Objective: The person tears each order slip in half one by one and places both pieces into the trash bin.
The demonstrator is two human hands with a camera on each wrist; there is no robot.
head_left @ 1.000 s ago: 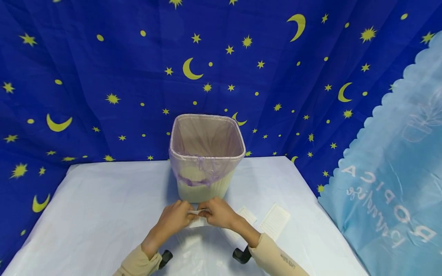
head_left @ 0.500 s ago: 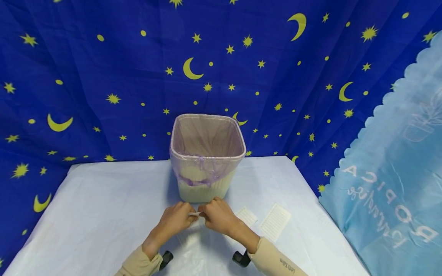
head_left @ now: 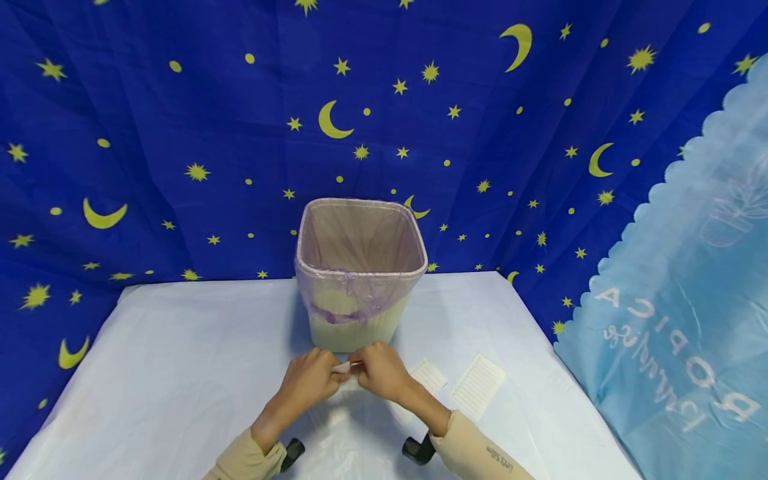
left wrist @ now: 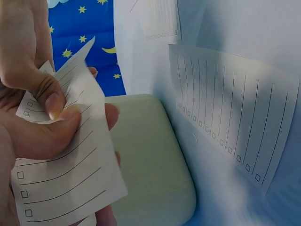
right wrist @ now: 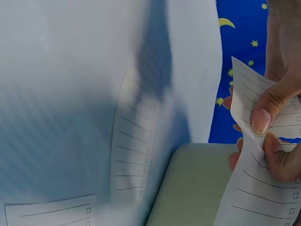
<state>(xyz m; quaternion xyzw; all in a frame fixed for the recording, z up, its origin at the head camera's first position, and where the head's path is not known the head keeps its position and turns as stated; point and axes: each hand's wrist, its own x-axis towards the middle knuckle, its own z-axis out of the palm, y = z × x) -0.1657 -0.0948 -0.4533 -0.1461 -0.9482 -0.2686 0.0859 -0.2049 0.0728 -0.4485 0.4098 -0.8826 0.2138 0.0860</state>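
Observation:
In the head view, my left hand (head_left: 307, 381) and right hand (head_left: 382, 372) meet in front of the bin, pinching a small white slip of paper (head_left: 342, 367) between them. Close up in the left wrist view, the checklist paper (left wrist: 70, 188) carries ruled lines and small checkboxes, and bends between the thumbs. From the right wrist view, a gap shows at the checkbox edge of the paper (right wrist: 254, 188), between an upper and a lower part. Both thumbs press close together beside that gap. Some of the fingers are hidden behind the sheet.
A pale waste bin (head_left: 354, 333) with a purple liner (head_left: 360, 293) stands just beyond the hands. To the right, similar lined sheets lie on the white-covered table, including a longer sheet (head_left: 478, 388) and a shorter sheet (head_left: 429, 375). A blue star-patterned curtain (head_left: 210, 133) hangs behind.
The hands have drawn slightly closer together since the first frame, and the paper between them has tilted. The right hand has since risen a little. Bin and table sheets stay put.

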